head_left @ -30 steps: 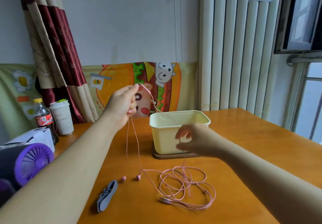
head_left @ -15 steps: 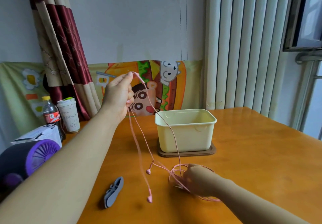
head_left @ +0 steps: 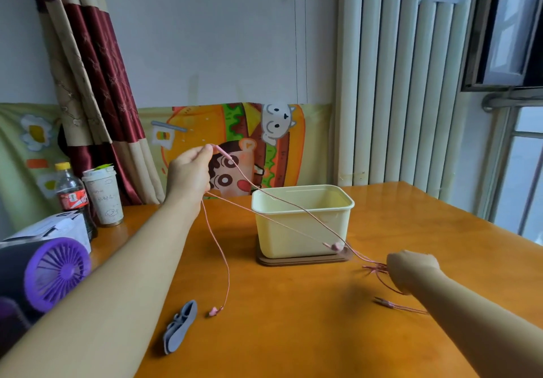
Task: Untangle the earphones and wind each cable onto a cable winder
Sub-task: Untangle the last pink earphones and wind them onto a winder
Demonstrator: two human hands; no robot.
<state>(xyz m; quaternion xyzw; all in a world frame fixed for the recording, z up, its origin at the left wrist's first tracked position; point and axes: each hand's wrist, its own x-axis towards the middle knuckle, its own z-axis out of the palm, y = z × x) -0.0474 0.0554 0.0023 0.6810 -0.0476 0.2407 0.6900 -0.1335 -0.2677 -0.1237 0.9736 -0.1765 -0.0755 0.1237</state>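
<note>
My left hand point(head_left: 191, 172) is raised above the table and pinches the pink earphone cable point(head_left: 282, 201) between thumb and fingers. One earbud point(head_left: 214, 310) hangs down on its strand to the table; a second earbud point(head_left: 335, 246) hangs in front of the cream tub. The cable runs taut to the right into my right hand point(head_left: 411, 269), which grips the bundled loops low over the table. The plug end point(head_left: 385, 302) trails below that hand. A grey cable winder point(head_left: 180, 326) lies flat on the table near the front left.
A cream plastic tub point(head_left: 302, 219) stands on a brown mat at the table's middle. At the left edge are a cola bottle point(head_left: 72, 195), a paper cup point(head_left: 102, 195), a white box point(head_left: 55, 228) and a purple fan point(head_left: 55, 272). The wooden table point(head_left: 293, 333) ends by a window at the right.
My right hand has pulled the bundled loops to the right and away from the left hand, stretching the cable taut across the tub. One earbud swung right with it.
</note>
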